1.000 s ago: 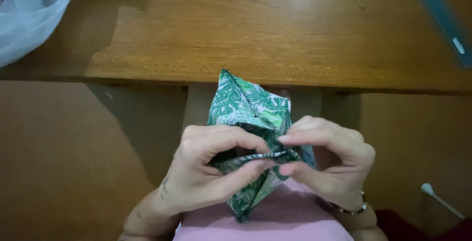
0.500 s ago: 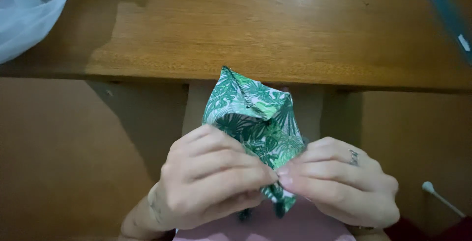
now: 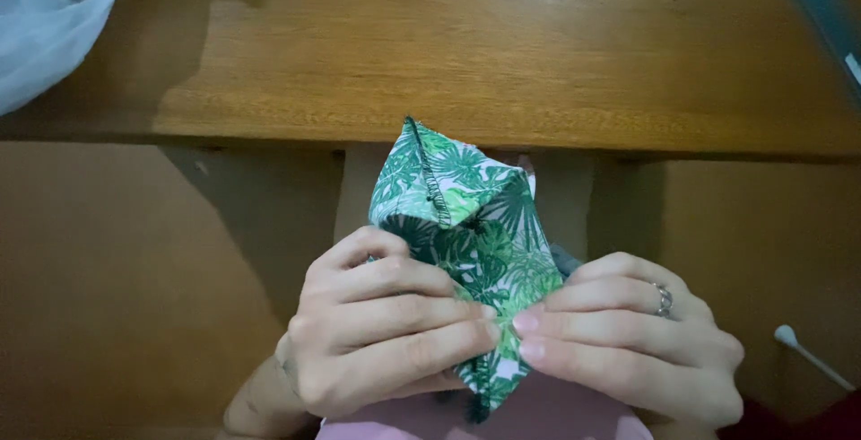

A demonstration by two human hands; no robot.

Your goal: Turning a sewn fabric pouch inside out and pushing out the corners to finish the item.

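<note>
While a translucent white plastic bag [image 3: 45, 18] sits at the far left corner of the brown wooden desk [image 3: 502, 54], the work itself goes on just below the desk's near edge. Left of centre, the left hand [image 3: 377, 332] is curled with its fingers [image 3: 421, 310] pressed together, pinching the lower left side of a small piece of white fabric printed with green tropical leaves [image 3: 466, 243]. That fabric is held in the air in front of the desk edge, above a pink garment [image 3: 538, 418] on the person's lap. It rises to a point, with a dark overlocked seam running down from its tip, and its lower end pokes out beneath the fingers. Meeting it from the other side, the right hand [image 3: 628, 341], wearing a ring [image 3: 664, 299], pinches the fabric's lower right side, its pink-nailed fingertips [image 3: 527, 322] touching those of the left hand. Farther right, a white cotton swab [image 3: 812, 357] shows near the picture's edge, and a teal strip [image 3: 821, 9] crosses the desk's upper right corner.
</note>
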